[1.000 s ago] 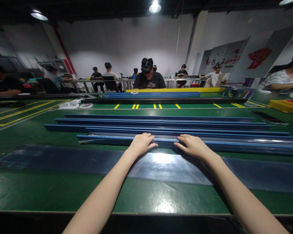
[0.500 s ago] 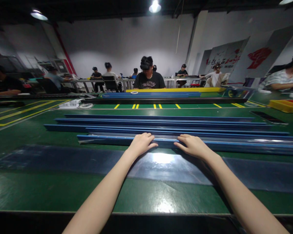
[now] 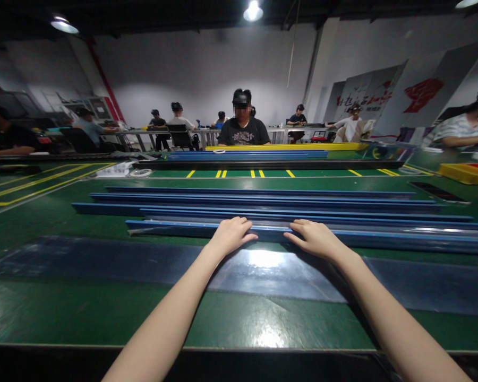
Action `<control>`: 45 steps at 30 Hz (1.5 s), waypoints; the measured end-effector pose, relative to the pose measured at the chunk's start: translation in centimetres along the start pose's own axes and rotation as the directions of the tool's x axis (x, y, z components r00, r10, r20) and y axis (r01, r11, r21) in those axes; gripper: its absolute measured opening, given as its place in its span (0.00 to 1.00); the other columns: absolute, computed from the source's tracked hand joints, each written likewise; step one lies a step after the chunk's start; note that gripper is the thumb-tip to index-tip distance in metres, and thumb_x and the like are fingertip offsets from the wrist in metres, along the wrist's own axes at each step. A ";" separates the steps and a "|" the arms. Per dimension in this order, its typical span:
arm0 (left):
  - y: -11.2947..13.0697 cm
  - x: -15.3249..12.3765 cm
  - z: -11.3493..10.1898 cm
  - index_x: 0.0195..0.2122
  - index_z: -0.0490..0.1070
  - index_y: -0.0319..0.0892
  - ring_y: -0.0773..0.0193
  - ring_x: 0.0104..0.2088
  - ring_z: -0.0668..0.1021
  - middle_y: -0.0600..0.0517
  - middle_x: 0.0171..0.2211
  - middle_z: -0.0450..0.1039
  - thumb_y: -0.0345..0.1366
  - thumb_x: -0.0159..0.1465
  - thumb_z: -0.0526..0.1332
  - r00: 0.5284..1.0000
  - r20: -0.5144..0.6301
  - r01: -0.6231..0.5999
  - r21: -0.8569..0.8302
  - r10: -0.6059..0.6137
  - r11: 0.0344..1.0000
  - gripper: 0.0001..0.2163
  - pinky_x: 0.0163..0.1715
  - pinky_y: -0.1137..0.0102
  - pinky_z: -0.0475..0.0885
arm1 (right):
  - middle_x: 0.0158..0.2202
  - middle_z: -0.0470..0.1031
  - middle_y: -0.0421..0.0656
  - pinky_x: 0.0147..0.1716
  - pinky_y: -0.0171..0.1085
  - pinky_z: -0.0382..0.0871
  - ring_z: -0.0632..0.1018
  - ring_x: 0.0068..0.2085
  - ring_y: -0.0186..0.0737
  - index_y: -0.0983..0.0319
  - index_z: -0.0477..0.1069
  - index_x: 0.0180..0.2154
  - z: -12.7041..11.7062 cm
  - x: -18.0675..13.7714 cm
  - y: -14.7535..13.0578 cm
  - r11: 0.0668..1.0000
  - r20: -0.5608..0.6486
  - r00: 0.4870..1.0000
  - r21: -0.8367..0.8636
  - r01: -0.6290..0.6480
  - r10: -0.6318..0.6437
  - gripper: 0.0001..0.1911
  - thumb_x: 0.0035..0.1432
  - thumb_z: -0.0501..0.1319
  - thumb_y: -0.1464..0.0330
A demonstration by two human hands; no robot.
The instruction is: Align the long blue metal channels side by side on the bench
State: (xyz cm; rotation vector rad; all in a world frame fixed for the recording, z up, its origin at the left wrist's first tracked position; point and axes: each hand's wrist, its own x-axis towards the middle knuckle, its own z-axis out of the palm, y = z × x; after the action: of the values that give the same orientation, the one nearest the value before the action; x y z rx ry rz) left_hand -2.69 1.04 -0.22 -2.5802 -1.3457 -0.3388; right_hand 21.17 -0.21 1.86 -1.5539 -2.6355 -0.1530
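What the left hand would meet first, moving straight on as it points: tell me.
Probably the nearest blue rail, which the left hand appears to touch; exact depth is unclear.

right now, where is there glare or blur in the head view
Head view: white glare on the glossy strip and green table, a streak along the nearest blue rail; head view: leftmost person dim and soft.

Green tabletop (image 3: 103,313) before you, yellow-marked. Nearest your edge: glossy flat strip (image 3: 103,260). Beyond it, long blue channels (image 3: 175,229), roughly parallel. Farther: black bar (image 3: 279,165). To your right: dark flat slab (image 3: 438,192), yellow tray (image 3: 468,173).
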 end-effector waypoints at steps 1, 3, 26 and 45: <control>0.0 0.0 0.0 0.35 0.67 0.42 0.62 0.38 0.73 0.50 0.35 0.71 0.48 0.61 0.52 1.000 0.000 0.000 -0.004 0.000 1.000 0.15 0.32 0.73 0.65 | 0.37 0.73 0.47 0.33 0.34 0.61 0.73 0.39 0.42 0.62 0.69 0.39 0.0 0.0 0.0 1.000 -0.002 1.000 -0.001 0.000 0.000 0.21 0.60 0.43 0.58; 0.0 0.0 0.0 0.35 0.67 0.42 0.62 0.38 0.73 0.50 0.35 0.71 0.48 0.61 0.52 1.000 -0.002 -0.001 -0.006 0.001 1.000 0.15 0.32 0.73 0.65 | 0.37 0.73 0.47 0.33 0.34 0.61 0.73 0.38 0.42 0.62 0.69 0.39 0.0 0.0 0.0 1.000 -0.007 1.000 -0.004 0.003 -0.003 0.21 0.61 0.43 0.58; 0.0 0.0 0.0 0.35 0.67 0.42 0.63 0.38 0.73 0.51 0.35 0.71 0.48 0.61 0.52 1.000 -0.006 -0.004 0.021 0.005 1.000 0.14 0.31 0.73 0.65 | 0.38 0.73 0.47 0.33 0.35 0.61 0.73 0.39 0.42 0.62 0.69 0.39 0.0 0.0 0.0 1.000 -0.012 1.000 -0.007 0.008 -0.008 0.22 0.61 0.43 0.57; 0.0 0.1 0.1 0.34 0.67 0.42 0.62 0.37 0.73 0.51 0.35 0.71 0.48 0.61 0.51 1.000 -0.022 -0.019 0.052 0.021 0.998 0.15 0.30 0.73 0.65 | 0.37 0.72 0.47 0.33 0.35 0.61 0.73 0.39 0.42 0.63 0.69 0.39 0.3 0.0 0.2 1.000 -0.026 0.999 -0.014 0.024 -0.024 0.22 0.61 0.42 0.57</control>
State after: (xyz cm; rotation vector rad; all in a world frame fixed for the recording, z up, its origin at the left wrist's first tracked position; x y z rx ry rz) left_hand -2.62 1.08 -0.27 -2.5385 -1.3029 -0.3247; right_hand 21.36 -0.04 1.56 -1.5138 -2.6396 -0.1912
